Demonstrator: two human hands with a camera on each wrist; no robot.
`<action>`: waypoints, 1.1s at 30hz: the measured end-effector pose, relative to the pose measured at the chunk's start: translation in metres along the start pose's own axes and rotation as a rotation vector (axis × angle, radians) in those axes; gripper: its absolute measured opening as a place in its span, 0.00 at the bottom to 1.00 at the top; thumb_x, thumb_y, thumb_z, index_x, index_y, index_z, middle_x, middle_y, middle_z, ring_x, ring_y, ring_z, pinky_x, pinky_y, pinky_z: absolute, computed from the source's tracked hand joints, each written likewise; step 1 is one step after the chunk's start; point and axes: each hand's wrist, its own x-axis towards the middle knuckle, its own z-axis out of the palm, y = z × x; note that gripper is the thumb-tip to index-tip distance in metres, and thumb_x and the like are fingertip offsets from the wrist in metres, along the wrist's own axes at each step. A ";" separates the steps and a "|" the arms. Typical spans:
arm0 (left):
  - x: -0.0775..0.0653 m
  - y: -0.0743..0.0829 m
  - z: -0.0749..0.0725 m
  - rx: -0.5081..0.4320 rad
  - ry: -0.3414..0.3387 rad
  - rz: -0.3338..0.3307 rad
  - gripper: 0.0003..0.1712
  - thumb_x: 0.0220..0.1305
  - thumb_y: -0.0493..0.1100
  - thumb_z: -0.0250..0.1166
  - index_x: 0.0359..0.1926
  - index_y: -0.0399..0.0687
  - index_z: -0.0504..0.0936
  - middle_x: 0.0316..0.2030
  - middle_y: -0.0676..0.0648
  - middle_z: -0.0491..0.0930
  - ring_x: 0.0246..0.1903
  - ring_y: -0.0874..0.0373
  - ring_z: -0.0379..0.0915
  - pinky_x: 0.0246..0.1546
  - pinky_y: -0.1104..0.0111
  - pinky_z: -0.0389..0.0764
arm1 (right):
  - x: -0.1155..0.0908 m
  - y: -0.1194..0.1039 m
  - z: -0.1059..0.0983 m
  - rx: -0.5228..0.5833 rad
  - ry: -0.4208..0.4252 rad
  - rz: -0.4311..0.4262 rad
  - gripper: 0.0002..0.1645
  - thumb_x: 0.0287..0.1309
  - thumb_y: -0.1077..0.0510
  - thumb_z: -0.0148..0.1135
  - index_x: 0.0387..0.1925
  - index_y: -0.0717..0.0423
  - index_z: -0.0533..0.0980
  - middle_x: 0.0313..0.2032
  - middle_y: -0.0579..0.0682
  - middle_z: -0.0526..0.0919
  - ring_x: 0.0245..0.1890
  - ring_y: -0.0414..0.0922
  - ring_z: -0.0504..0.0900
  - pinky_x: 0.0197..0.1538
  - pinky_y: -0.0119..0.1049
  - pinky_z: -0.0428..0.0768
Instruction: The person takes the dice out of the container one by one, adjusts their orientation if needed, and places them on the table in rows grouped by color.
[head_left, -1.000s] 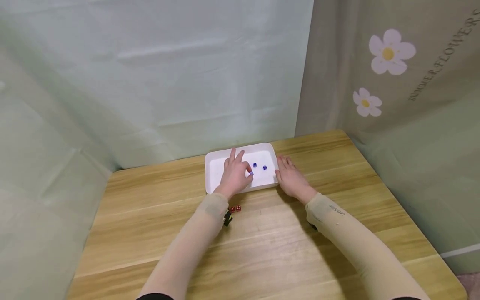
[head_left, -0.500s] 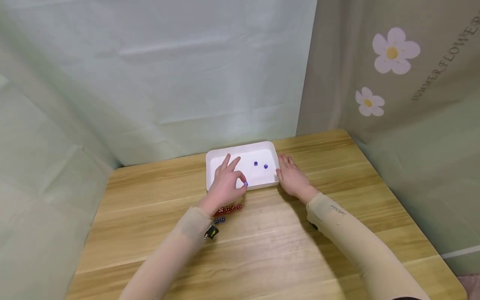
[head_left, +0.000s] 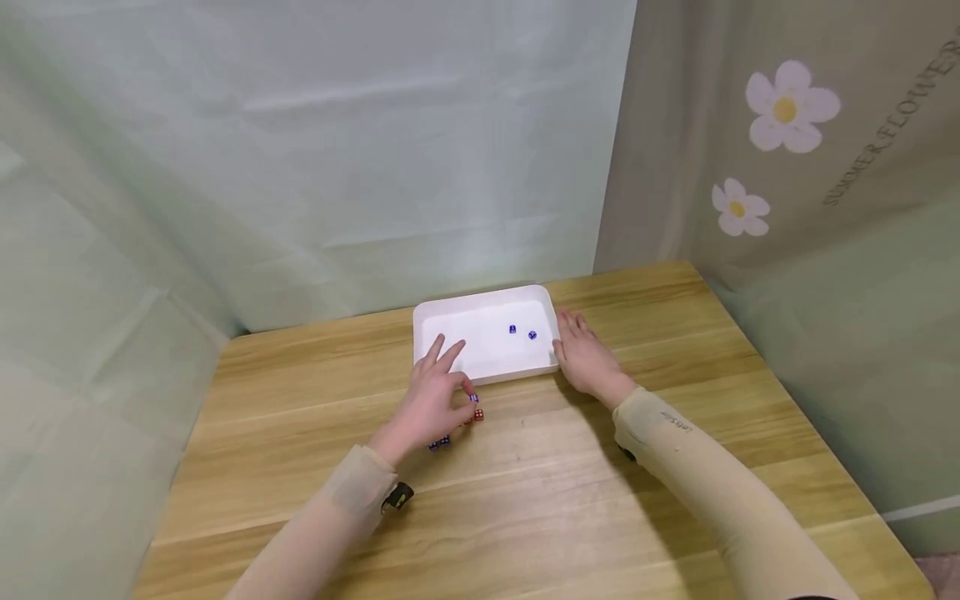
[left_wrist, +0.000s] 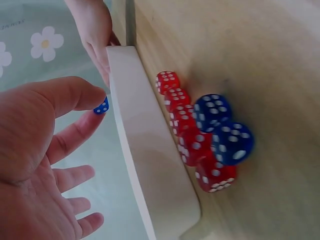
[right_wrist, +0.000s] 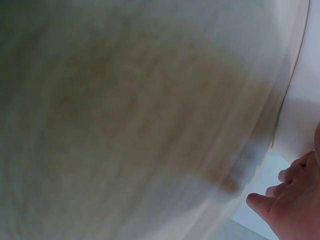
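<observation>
My left hand (head_left: 426, 407) pinches a blue die (left_wrist: 101, 106) between thumb and index finger, its other fingers spread. In the head view it is just in front of the white tray (head_left: 487, 377), over the dice on the table. A row of several red dice (left_wrist: 183, 119) lies along the tray's near side, with two blue dice (left_wrist: 232, 141) against it, partly hidden by the hand in the head view. Inside the tray are two more blue dice, one (head_left: 513, 329) left of the other (head_left: 532, 335). My right hand (head_left: 587, 358) rests with straight fingers against the tray's right side.
The wooden table (head_left: 555, 500) extends around the tray, its back edge close behind it. Pale curtains (head_left: 360, 167) hang behind and at both sides, with white flowers (head_left: 785, 108) printed on the right one. The right wrist view mostly shows blurred wood surface.
My left hand has carried the pinched blue die from inside the tray, over its near wall, toward the red row. The right hand has stayed at the tray's side.
</observation>
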 end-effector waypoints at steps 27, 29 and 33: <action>-0.043 -0.012 0.013 0.052 -0.028 -0.014 0.12 0.55 0.44 0.81 0.28 0.61 0.84 0.79 0.35 0.63 0.81 0.28 0.41 0.72 0.28 0.56 | 0.001 0.001 0.002 -0.008 -0.012 0.007 0.39 0.86 0.49 0.33 0.83 0.70 0.43 0.83 0.68 0.48 0.82 0.67 0.46 0.82 0.57 0.50; -0.045 -0.013 0.014 0.062 -0.033 -0.020 0.12 0.55 0.44 0.82 0.28 0.61 0.84 0.79 0.35 0.62 0.82 0.29 0.40 0.73 0.29 0.56 | 0.000 0.001 0.001 -0.007 -0.014 0.008 0.39 0.86 0.49 0.34 0.83 0.70 0.43 0.83 0.68 0.48 0.82 0.67 0.46 0.82 0.57 0.50; -0.046 -0.012 0.018 0.079 -0.039 -0.026 0.12 0.55 0.45 0.82 0.27 0.60 0.84 0.79 0.35 0.62 0.82 0.30 0.39 0.73 0.30 0.55 | 0.000 0.001 0.000 -0.007 -0.013 0.003 0.39 0.86 0.50 0.34 0.83 0.71 0.43 0.83 0.69 0.47 0.82 0.68 0.46 0.82 0.57 0.49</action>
